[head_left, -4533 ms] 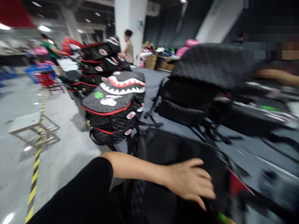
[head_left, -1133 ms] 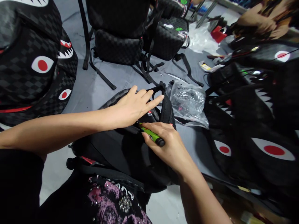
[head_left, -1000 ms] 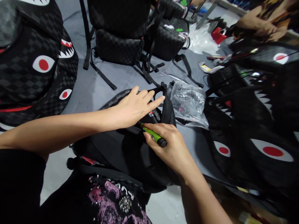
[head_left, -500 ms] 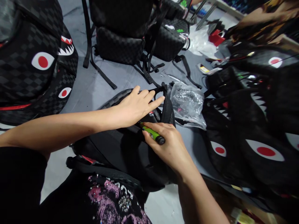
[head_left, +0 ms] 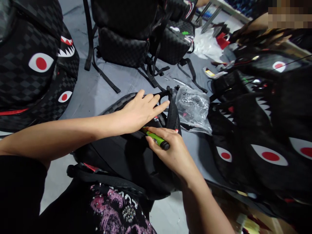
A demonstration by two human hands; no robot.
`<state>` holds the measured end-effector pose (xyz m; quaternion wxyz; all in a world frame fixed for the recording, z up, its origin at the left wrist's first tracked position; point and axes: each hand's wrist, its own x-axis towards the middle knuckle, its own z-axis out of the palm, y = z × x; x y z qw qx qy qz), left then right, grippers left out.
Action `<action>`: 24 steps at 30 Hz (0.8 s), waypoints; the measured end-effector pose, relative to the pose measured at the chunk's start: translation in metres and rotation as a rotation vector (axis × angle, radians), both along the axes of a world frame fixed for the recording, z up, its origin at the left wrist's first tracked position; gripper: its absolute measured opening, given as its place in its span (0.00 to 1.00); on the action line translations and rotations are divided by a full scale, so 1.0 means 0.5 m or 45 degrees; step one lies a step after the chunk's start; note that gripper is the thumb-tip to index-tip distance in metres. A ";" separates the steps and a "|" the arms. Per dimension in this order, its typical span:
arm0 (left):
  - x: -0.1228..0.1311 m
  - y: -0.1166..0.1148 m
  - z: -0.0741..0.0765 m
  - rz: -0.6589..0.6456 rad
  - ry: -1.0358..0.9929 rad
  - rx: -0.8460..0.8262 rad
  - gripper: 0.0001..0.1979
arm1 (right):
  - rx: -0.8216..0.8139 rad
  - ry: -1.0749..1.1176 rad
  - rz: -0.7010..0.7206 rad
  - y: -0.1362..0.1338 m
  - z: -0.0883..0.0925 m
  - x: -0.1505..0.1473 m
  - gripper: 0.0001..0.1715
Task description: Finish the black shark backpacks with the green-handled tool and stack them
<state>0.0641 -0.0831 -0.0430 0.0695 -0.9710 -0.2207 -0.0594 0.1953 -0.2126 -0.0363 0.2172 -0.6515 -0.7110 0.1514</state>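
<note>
The person's left hand (head_left: 140, 109) lies flat on the upper part of a black fabric backpack (head_left: 122, 159) that lies on its side at the near edge of the grey cloth-covered table (head_left: 97, 92). The fingers are loosely spread and stretched to the right, the palm is down, and nothing is clasped in it. The fingertips reach the bag's black carry handle and straps.

Just near of that hand, the right hand (head_left: 172, 152) is curled around a slim green tool (head_left: 157, 140) with a black end cap. Thumb and forefinger pinch it along its length. The cap pokes out to the right over the knuckles, and the green tip points left and slightly away, running in under the heel of the left hand. There it meets the backpack's top seam. The tool sits between the two hands, which almost touch, and I cannot make out its very tip.

Right of the straps, touching them, lies a crumpled clear plastic bag (head_left: 193, 107) with small dark parts inside. On the left stands a pile of black checkered backpacks with shark teeth and red eyes (head_left: 36, 65), and similar shark-faced bags (head_left: 263, 143) crowd the right side. At the far side a plain black quilted backpack (head_left: 124, 45) trails its straps across the cloth. In the far right corner, another person's arm (head_left: 259, 22) reaches over the bags there.
</note>
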 end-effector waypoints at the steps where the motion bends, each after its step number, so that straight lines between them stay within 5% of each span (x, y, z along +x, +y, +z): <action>1: 0.000 0.000 0.000 -0.004 -0.004 0.007 0.36 | 0.007 -0.024 -0.019 -0.001 -0.001 -0.001 0.14; 24: -0.005 -0.002 0.008 -0.007 0.004 0.033 0.36 | 0.019 -0.015 -0.109 -0.010 -0.003 0.002 0.12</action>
